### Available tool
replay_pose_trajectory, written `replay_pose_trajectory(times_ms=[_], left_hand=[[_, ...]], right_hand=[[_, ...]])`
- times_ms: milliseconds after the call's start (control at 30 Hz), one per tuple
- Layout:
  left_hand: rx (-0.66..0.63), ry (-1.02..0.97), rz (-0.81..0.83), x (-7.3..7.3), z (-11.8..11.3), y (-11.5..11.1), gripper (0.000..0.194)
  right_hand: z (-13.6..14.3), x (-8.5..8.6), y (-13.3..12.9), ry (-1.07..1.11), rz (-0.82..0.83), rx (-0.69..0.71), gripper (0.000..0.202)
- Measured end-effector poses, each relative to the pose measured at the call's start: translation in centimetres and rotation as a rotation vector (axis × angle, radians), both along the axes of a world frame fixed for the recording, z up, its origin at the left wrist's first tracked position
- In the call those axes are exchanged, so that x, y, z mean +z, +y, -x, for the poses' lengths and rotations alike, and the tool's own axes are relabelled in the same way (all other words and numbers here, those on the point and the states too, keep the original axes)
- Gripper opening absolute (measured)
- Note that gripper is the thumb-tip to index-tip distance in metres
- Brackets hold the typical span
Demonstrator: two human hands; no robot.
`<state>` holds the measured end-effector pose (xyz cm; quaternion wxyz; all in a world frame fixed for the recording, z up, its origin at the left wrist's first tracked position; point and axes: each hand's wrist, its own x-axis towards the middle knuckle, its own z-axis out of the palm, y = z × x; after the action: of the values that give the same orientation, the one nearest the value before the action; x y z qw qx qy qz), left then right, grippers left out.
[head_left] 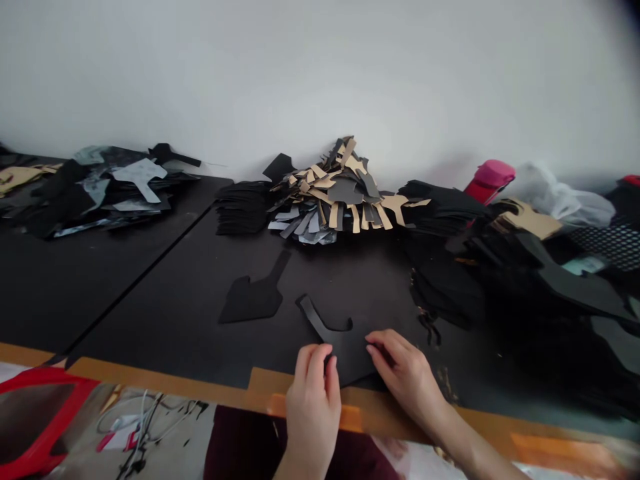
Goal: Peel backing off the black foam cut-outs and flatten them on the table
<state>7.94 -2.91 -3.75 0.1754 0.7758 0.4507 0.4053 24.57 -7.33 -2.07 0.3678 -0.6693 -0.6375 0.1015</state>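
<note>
A flat black cut-out piece (pixel 345 343) with a curved arm lies near the table's front edge, between my hands. My left hand (pixel 315 380) pinches its lower left edge, thumb and fingers closed. On its right edge my right hand (pixel 397 363) has thumb and forefinger brought together in a pinch. Farther left rests another black cut-out piece (pixel 255 293) with a narrow strip pointing up and away; neither hand touches it.
Against the wall stands a heap of tan and grey cut pieces (pixel 345 190), beside a black stack (pixel 243 208). More piles (pixel 125 180) lie left, dark pieces (pixel 565 280) right. Tape (pixel 175 380) lines the black table's (pixel 165 293) front edge. A red frame (pixel 55 427) stands lower left.
</note>
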Motion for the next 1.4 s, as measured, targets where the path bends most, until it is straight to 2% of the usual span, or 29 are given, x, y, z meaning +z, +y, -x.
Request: replay_pose_trajectory(times_ms=[1400], left_hand=[[-0.027,0.160,-0.147,0.0,0.1,1.7,0.018]], right_hand=[[0.3,-0.7,0.4,0.035,0.059,-0.083,0.017]])
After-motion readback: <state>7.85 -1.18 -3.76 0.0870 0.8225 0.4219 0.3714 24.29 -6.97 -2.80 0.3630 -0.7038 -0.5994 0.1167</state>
